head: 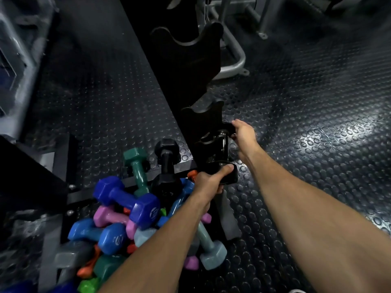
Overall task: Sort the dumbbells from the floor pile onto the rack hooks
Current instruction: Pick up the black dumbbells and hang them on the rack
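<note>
Black dumbbell (222, 153), chrome handle, hexagonal rubber heads: left hand (208, 182) grips near head, right hand (243, 132) clasps far head, at black notched rack hook (203, 115). Glossy coloured floor pile (127, 218) below left hand on studded rubber floor (306, 123).

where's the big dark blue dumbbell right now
In the head view, the dark blue dumbbell lies on top of the floor pile at lower left, above a pink dumbbell and beside the left forearm.

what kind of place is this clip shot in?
Most likely a gym's free-weights corner. Evidence: a floor pile of coloured hex dumbbells, such as the dark blue coated dumbbell; the black steel rack with cradle hooks; dark studded rubber flooring. Both hands hold a black dumbbell at the rack.
</note>
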Demonstrator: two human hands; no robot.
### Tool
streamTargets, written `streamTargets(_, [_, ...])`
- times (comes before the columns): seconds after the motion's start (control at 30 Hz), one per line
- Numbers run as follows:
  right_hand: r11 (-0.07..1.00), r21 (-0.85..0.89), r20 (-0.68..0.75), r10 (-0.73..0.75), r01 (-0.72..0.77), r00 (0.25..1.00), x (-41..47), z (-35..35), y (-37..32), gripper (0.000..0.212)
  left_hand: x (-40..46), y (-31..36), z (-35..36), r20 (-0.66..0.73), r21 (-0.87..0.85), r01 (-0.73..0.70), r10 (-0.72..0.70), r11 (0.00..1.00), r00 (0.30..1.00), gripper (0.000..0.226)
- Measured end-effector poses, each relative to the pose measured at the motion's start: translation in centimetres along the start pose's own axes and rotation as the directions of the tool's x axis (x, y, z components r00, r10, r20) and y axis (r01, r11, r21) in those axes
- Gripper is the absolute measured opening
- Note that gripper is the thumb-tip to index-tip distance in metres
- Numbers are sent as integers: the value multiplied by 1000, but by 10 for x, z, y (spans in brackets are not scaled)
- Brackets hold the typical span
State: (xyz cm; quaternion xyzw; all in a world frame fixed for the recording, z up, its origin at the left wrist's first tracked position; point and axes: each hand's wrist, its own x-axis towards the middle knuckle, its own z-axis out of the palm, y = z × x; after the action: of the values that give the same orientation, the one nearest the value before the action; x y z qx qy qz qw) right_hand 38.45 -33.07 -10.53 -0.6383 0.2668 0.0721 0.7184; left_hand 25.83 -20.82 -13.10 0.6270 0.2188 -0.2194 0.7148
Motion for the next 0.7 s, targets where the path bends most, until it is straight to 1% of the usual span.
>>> streamTargets(0.07, [999,36,17,28,-28,999,-1,-2,-1,24,3,-2,2,6,-12,-1,1,1000,1000,37])
streamTargets(0.1, [997,64,22,35,-36,999,0,-3,-1,21,5,-2,4,4,-16,-6,6,1000,1000,37])
streamTargets(0.17, [992,123,28,17,-20,999,4,-4,-1,22,10,-2,7,-1,-35,2,-2,999,1000,39])
streamTargets(0.27, [981,194,64,-7,-6,998,12,1,-4,20,18,4,6,12,-118,28,-27,993,1000,42])
streamTargets(0.33, [982,190,101,-1,-18,995,18,5,-5,27,20,5,10,22,-183,50,-46,982,999,40])
streamTargets(0.4, [987,153,156,16,-40,988,20,9,-2,43,19,0,13,14,-275,34,-32,961,999,31])
streamTargets(0.47, [994,87,197,43,-61,979,26,13,5,67,20,-10,10,-23,-338,-4,-4,941,1000,38])
streamTargets(0.5, [995,56,218,63,-77,974,28,12,8,73,22,-14,7,-36,-345,-16,4,938,999,44])
streamTargets(0.6, [993,-41,317,114,-107,941,26,13,10,79,27,-21,-4,-56,-334,-1,-19,942,998,52])
streamTargets(0.67, [993,-59,346,120,-106,930,23,13,10,80,26,-20,-2,-63,-322,11,-33,947,997,53])
streamTargets(0.7, [993,-71,335,115,-97,935,22,13,10,78,25,-18,0,-69,-312,16,-40,950,997,52])
